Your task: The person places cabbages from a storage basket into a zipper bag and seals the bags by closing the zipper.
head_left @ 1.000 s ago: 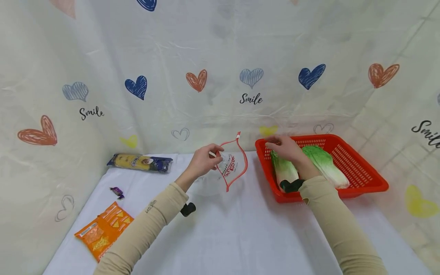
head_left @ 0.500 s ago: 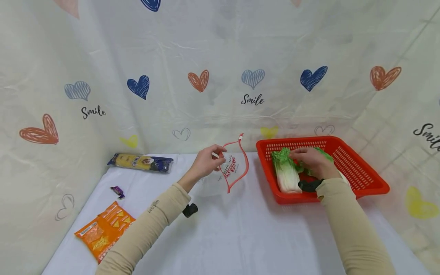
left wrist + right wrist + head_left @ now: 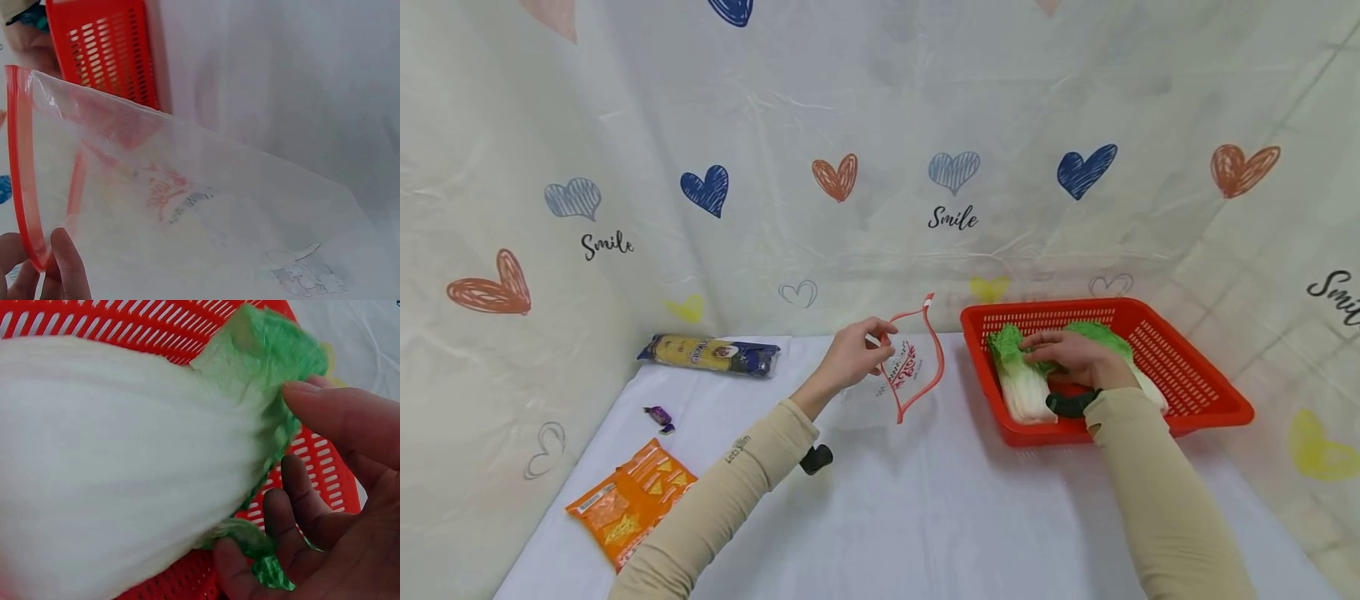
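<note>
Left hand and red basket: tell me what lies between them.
The head view shows the clear bag, its red-edged mouth open, pinched in the left hand, then a strip of white tablecloth before the red basket.

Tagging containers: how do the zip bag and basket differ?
The zip bag is see-through with red edging; the basket is opaque red with slots. The left hand holds the zip bag by its rim; the basket sits on the table. Both mouths are open.
</note>
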A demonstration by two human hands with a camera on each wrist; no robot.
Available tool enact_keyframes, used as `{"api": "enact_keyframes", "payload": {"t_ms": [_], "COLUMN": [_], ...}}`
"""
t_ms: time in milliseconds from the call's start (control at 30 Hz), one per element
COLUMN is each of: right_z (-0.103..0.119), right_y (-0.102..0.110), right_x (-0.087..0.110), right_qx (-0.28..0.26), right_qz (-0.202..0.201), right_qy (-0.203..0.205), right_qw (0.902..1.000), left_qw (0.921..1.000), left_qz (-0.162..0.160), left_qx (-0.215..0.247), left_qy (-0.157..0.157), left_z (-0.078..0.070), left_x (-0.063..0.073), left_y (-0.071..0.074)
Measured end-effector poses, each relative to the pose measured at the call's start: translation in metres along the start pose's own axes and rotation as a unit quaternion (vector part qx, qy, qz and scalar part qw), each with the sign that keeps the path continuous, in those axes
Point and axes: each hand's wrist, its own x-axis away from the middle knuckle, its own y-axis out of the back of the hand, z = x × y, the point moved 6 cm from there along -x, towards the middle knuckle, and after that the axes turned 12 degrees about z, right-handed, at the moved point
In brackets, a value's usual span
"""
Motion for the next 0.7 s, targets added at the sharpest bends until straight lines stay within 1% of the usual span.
{"api": "enact_keyframes", "payload": {"t_ms": [133, 367, 433, 500, 600, 700], "right_z": [-0.001, -0.006, -0.007, -0.008, -0.011, -0.012], "right_y": [-0.002, -0.003, -0.004, -0.003, -0.003, -0.006], "right_x": [-0.001, -0.002, -0.001, -0.001, -0.001, -0.001], "right_qx": [0.005, 0.041, 0.053, 0.054, 0.034, 0.006], "right_qz": [-0.004, -0.022, -0.022, -0.019, -0.005, 0.035], "right_qy": [0.000, -0.030, -0.032, -0.035, -0.044, -0.046], "right_qw": [1.0000, 0.9985, 0.9978, 0.9977, 0.9984, 0.9983], "left_qw": [1.0000, 1.0000, 1.0000, 1.0000, 1.0000, 1.0000], "left_qz": [0.001, 0.003, 0.001, 0.000, 0.004, 0.006], "left_qx": [-0.004, -0.002, 0.000, 0.001, 0.001, -0.002], "left_qy": [0.003, -0.004, -0.006, -0.004, -0.001, 0.002], "left_z": [0.000, 0.002, 0.002, 0.003, 0.004, 0.004], "left_x": [0.000, 0.001, 0.002, 0.002, 0.002, 0.002], "left_y": [-0.002, -0.003, -0.003, -0.003, -0.004, -0.005]}}
